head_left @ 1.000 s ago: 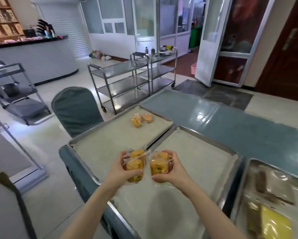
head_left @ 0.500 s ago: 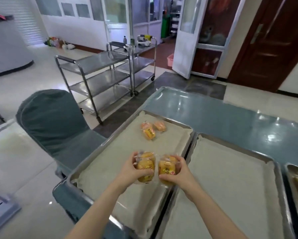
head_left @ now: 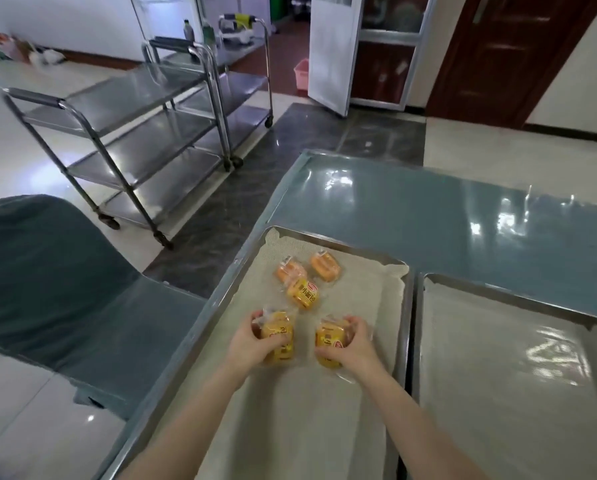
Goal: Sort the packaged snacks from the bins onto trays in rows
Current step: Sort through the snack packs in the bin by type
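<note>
progress is early: three snack packs [head_left: 304, 280] lie loosely at the far end of the left tray [head_left: 328, 427], no clean row yet; the right tray [head_left: 518, 393] is bare. left hand [head_left: 252, 344] grasps a yellow pack [head_left: 279, 336], right hand [head_left: 352, 344] another [head_left: 329, 341], both low over the liner. versus half a second ago, hands sit farther up the tray and apart.

Three snack packets [head_left: 304, 277] lie at the left tray's [head_left: 402, 306] far end, seemingly touching, a second tray [head_left: 428, 282] beside it.
</note>
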